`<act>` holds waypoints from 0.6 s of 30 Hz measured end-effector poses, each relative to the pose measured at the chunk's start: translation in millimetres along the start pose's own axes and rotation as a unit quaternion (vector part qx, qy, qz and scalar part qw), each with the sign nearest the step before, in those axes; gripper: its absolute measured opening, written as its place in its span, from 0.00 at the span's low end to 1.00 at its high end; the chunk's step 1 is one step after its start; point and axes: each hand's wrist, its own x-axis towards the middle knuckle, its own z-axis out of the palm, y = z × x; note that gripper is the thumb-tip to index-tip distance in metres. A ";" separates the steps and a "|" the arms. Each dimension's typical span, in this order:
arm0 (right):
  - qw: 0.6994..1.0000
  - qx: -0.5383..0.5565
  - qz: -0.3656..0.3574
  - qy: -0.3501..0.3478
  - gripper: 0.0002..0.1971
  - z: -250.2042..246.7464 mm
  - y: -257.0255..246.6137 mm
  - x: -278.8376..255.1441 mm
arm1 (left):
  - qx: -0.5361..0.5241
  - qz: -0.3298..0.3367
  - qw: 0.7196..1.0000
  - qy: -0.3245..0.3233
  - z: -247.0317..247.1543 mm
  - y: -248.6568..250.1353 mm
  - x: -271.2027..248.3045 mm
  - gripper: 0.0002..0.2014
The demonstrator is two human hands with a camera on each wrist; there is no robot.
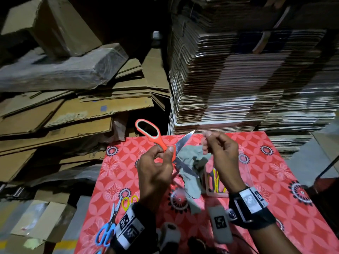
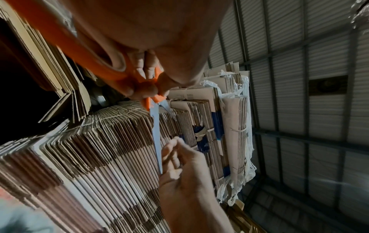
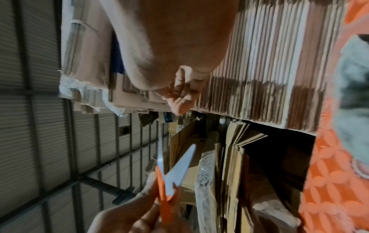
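Orange-handled scissors (image 1: 159,140) are held up over a table covered in red patterned cloth (image 1: 266,171). My left hand (image 1: 166,153) grips them by the handle near the pivot, thumb on top. Their blades (image 1: 184,141) are spread wide apart. In the left wrist view one blade (image 2: 155,134) points at my right hand (image 2: 179,160). My right hand (image 1: 209,143) is raised just right of the blade tip with its fingers curled and thumb close to them; I see nothing between them. A crumpled grey cloth (image 1: 192,162) lies on the table below both hands.
Blue-handled scissors (image 1: 106,233) and yellow-handled scissors (image 1: 126,201) lie at the table's near left. A pack with yellow scissors (image 1: 215,182) sits under my right wrist. A tall stack of flat cardboard (image 1: 238,79) rises behind the table, with loose cardboard sheets (image 1: 73,116) at the left.
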 end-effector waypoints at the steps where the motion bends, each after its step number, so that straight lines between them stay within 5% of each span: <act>1: 0.999 -0.031 0.017 -0.004 0.11 -1.7 10.8 0.4 | 0.012 0.003 1.000 -0.001 -1.3 -0.3 -0.1 0.24; 4: 0.975 -0.200 0.066 -0.064 0.14 -10.7 55.0 2.3 | 0.016 -0.002 1.000 0.002 -1.7 -3.2 0.1 0.23; 7: 0.918 -0.335 0.155 -0.147 0.08 -16.6 100.7 4.1 | 0.032 -0.012 0.999 0.007 -1.5 -6.2 2.2 0.22; 12: 0.859 -0.453 0.180 -0.157 0.03 -9.4 142.6 -0.1 | 0.043 -0.047 0.998 0.000 -3.8 -15.3 4.4 0.24; 18: 0.788 -0.532 0.238 -0.196 0.39 11.4 162.0 0.7 | 0.068 -0.072 0.995 -0.001 -2.5 -25.7 7.4 0.24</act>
